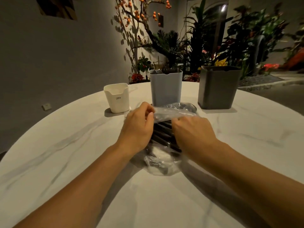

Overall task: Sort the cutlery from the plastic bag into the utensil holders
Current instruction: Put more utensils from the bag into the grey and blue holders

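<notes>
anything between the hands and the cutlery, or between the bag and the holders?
Yes: the clear plastic bag still wraps the dark cutlery; left hand and right hand pinch its film. Beyond the bag, nothing visible blocks the white holder, blue-grey holder or dark grey holder.

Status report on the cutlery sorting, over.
Left hand and right hand both pinching the plastic bag. Dark cutlery still inside. Three holders behind, nothing blocking.

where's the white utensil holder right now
In the head view the white holder stands upright on the table, far left, left of the blue-grey holder and beyond the left hand.
</notes>
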`<action>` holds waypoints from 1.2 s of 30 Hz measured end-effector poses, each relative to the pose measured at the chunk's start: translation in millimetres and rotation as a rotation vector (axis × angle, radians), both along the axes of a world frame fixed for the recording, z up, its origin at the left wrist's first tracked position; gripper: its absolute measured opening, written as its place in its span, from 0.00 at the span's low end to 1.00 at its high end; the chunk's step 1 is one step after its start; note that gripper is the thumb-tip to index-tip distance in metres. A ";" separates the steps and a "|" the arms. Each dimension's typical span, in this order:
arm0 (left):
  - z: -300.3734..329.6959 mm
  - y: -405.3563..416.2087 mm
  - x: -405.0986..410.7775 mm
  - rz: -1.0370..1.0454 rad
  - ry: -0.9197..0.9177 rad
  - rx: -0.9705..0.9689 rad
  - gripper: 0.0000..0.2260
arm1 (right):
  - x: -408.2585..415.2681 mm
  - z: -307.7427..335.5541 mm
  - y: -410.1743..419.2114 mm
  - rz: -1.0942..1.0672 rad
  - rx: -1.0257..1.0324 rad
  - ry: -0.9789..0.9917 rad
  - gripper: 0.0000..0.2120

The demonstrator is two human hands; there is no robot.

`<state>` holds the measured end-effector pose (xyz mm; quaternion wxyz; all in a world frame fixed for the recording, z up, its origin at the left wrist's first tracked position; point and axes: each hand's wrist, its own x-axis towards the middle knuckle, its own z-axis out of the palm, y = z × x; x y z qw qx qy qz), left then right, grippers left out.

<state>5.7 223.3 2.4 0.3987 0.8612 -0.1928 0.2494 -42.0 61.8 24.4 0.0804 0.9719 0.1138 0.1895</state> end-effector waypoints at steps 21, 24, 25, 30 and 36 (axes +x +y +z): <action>21.6 -8.1 -32.0 -0.078 -0.040 -0.286 0.12 | 3.7 -10.7 -7.6 0.441 0.802 -0.204 0.09; 33.8 -12.2 -33.6 -0.180 0.155 -0.675 0.16 | 7.2 -10.1 -8.8 0.354 0.985 -0.080 0.11; 34.6 -11.7 -33.1 -0.183 0.201 -0.724 0.16 | 7.5 -9.8 -8.8 0.349 1.030 -0.055 0.12; 34.1 -6.0 -30.4 -0.196 0.306 -0.906 0.17 | 10.8 -6.4 -9.0 0.253 1.007 -0.139 0.11; 39.0 -11.8 -33.5 -0.339 0.474 -1.040 0.17 | 9.3 0.7 -9.2 0.289 1.389 0.054 0.07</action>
